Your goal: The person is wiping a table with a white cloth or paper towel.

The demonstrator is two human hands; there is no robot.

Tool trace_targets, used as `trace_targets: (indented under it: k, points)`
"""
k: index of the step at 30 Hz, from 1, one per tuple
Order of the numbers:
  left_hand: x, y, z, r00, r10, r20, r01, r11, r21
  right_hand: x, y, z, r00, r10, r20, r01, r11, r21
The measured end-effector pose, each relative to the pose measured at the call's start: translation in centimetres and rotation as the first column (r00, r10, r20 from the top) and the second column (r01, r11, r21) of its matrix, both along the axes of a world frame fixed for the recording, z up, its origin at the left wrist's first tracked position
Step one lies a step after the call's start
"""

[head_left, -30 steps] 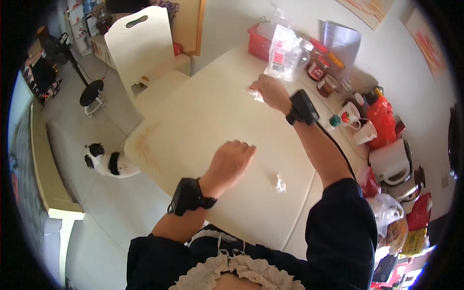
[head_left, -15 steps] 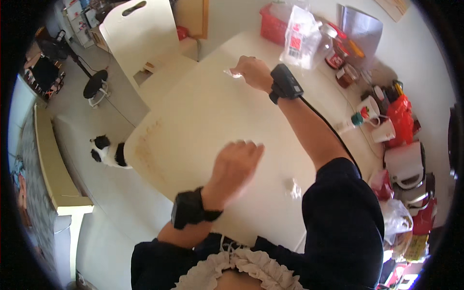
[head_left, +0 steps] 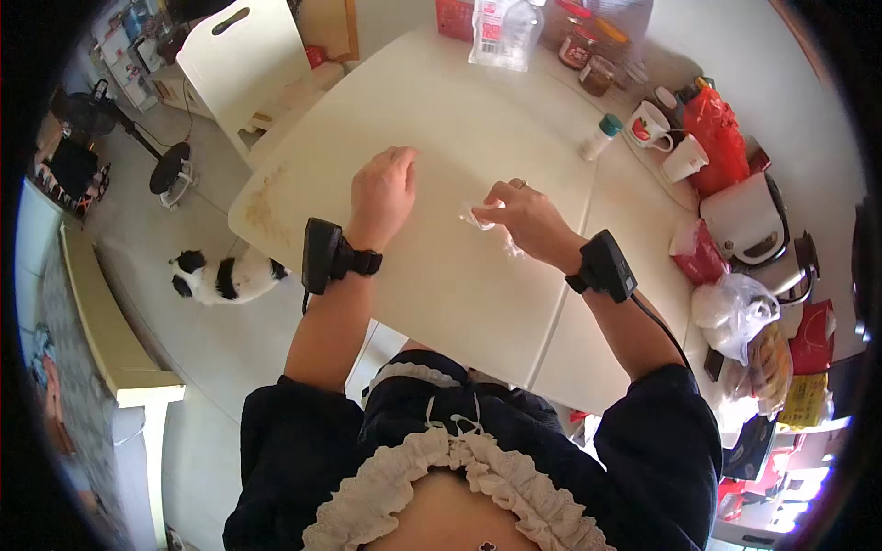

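My right hand point(head_left: 531, 223) is over the middle of the white table point(head_left: 441, 294), thumb and fingers pinched on a crumpled whitish scrap point(head_left: 473, 218) that looks like thin plastic. Just below those fingers lies a second crumpled scrap point(head_left: 513, 247) on the tabletop, partly beside the hand. To the left, my left hand point(head_left: 384, 195) hovers over the table with its back up and fingers curled in. No object shows in it, though the palm is hidden. Both wrists wear black strapped devices.
A green-capped shaker bottle point(head_left: 602, 137), mugs point(head_left: 649, 126), jars point(head_left: 597, 75), a white pouch point(head_left: 506, 35) and a red bag point(head_left: 715, 138) line the back and right. A brown stain point(head_left: 265, 207) marks the left edge. A black-and-white dog point(head_left: 230, 277) lies on the floor beside a chair point(head_left: 243, 69).
My right hand has come back from the far side of the table with the scrap, close to the second one. My left hand has moved left and away from me. The view has shifted.
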State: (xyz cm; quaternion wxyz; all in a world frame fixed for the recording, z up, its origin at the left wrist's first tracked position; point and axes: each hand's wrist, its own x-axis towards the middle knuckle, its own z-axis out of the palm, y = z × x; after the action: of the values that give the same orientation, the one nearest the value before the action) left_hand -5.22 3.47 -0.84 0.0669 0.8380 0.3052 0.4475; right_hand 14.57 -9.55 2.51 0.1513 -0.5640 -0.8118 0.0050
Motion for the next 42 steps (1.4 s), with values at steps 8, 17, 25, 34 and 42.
trace_targets:
  k: [8, 17, 25, 34, 42]
  points:
    - [0.5, -0.5, 0.2, 0.998, -0.056, -0.007, 0.056, 0.998, -0.023, 5.6, 1.3, 0.1, 0.996, -0.084, -0.009, 0.084, 0.990, 0.117]
    - [0.3, -0.5, -0.1, 0.995, -0.087, -0.049, 0.084, 0.995, -0.057, 3.2, -0.7, -2.1, 0.972, -0.213, -0.097, 0.219, 0.974, 0.057]
    - [0.7, -0.3, -0.3, 0.991, -0.124, -0.045, 0.122, 0.991, -0.052, 2.2, -8.1, 0.4, 0.807, -0.457, -0.374, 0.471, 0.880, -0.062]
    - [0.8, -0.6, -0.1, 0.976, -0.219, -0.013, 0.218, 0.974, -0.068, -2.5, -9.4, -2.4, 0.849, -0.527, 0.046, 0.529, 0.843, -0.100]
    - [1.0, -0.2, 0.2, 0.987, -0.152, -0.049, 0.148, 0.987, -0.069, -2.6, -1.3, -1.9, 0.852, -0.520, -0.061, 0.520, 0.854, -0.007]
